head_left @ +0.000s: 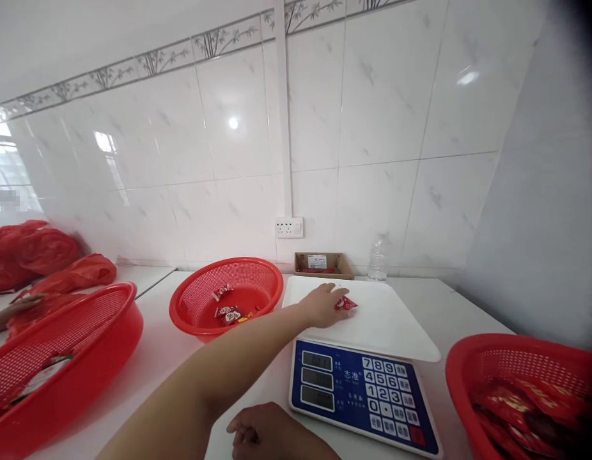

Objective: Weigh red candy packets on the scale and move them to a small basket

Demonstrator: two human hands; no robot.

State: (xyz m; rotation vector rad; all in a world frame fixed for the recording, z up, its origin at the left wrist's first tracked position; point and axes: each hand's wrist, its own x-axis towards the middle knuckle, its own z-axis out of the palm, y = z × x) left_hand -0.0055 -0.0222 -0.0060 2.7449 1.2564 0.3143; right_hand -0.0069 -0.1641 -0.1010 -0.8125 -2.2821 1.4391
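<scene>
My left hand reaches over the white scale tray, its thumb and fingers closed around a small red wrapped candy. Part of the candy is hidden behind the fingers. Below the tray is the blue panel of the digital scale, with its keys and three displays. Low in the view, my right hand is curled loosely in front of the scale, with nothing visible in it. To the left of the tray, a red plastic basket contains several wrapped candies.
A second red basket with red packets stands at right. Another red basket is at left, near a co-worker's hand and red bags. Behind the tray are a cardboard box and a clear bottle, against a tiled wall.
</scene>
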